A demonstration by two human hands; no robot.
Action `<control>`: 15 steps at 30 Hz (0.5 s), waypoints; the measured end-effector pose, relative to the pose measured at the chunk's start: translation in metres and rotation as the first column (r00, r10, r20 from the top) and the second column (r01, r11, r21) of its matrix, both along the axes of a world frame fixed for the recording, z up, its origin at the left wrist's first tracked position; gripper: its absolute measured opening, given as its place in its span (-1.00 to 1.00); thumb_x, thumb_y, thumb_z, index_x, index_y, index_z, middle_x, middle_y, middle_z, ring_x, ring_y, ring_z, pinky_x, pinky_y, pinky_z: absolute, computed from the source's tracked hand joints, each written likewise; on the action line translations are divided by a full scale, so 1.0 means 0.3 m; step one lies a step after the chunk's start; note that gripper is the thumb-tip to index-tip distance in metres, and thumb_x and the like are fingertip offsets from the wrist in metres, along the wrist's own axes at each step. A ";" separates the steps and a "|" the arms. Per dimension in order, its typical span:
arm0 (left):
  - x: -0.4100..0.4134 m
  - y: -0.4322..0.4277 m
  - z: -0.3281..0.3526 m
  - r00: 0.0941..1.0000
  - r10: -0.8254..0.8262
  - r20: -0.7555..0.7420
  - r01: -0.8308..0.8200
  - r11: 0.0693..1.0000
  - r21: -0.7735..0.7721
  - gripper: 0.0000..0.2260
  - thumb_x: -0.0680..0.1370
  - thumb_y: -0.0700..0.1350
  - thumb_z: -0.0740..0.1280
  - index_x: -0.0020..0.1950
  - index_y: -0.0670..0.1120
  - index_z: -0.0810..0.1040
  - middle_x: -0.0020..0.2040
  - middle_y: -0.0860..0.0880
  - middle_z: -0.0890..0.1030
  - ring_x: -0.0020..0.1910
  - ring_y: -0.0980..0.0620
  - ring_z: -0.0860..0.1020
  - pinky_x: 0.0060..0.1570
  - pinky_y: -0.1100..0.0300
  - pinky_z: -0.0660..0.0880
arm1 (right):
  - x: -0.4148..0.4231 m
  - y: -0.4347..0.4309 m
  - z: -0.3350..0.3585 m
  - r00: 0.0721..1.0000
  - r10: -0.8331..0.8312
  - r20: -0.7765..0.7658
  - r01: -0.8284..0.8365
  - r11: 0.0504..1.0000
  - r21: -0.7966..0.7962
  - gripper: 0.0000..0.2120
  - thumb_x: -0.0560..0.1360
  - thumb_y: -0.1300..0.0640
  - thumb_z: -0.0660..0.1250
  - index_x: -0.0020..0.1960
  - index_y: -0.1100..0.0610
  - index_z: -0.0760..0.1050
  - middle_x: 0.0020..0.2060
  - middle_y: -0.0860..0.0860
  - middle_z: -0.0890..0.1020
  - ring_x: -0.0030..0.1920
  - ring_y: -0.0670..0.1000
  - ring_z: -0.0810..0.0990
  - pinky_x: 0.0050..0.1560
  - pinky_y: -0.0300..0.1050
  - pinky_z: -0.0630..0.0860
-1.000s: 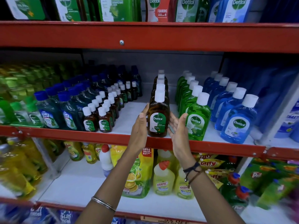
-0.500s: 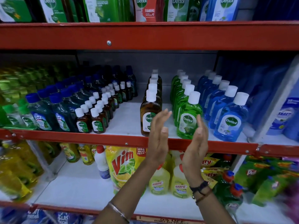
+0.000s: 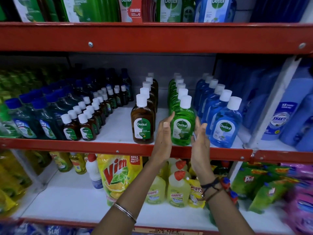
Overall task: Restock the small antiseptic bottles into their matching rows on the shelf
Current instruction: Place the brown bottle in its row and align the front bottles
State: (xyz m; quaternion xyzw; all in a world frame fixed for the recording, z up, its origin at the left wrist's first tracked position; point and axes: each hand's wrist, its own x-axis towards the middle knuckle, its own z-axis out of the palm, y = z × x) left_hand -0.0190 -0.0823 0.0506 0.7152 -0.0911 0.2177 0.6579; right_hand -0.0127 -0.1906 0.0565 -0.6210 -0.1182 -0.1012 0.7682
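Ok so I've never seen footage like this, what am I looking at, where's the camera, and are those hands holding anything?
The camera is worn on a person's head, looking down at their own bare hands before a red shop shelf. The left hand and right hand are open, one on each side of the front green bottle, not clearly gripping it. Beside it stand a row of brown bottles, a row of blue bottles, and small brown bottles farther left. Nothing is lifted.
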 end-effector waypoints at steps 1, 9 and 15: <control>0.000 -0.002 0.000 1.000 0.008 -0.001 -0.008 1.000 -0.002 -0.33 0.33 0.64 -0.07 0.33 0.40 0.30 0.37 0.28 0.35 0.34 0.41 0.33 0.35 0.19 0.33 | 0.010 -0.011 0.006 1.000 0.020 -0.005 -0.020 1.000 0.001 -0.34 0.44 -0.37 -0.06 0.45 -0.13 0.26 0.34 -0.24 0.38 0.18 -0.47 0.36 0.28 -0.38 0.32; 0.003 -0.031 -0.004 0.998 0.066 -0.010 -0.066 0.998 -0.017 -0.39 0.38 0.60 -0.10 0.33 0.41 0.31 0.34 0.36 0.34 0.32 0.46 0.32 0.43 0.04 0.31 | 0.038 -0.048 0.026 0.995 0.085 -0.054 -0.084 0.996 0.018 -0.24 0.38 -0.46 -0.03 0.43 -0.07 0.30 0.42 -0.04 0.41 0.31 -0.20 0.41 0.36 -0.20 0.33; -0.028 -0.088 0.005 0.960 0.258 0.110 -0.255 0.966 -0.038 -0.50 0.54 0.42 -0.07 0.34 0.24 0.36 0.37 0.08 0.40 0.34 0.35 0.35 0.39 0.18 0.33 | 0.013 -0.080 0.030 1.000 0.016 -0.012 -0.016 0.999 0.034 -0.18 0.32 -0.56 0.03 0.40 -0.08 0.34 0.43 -0.05 0.40 0.40 -0.12 0.38 0.41 -0.14 0.31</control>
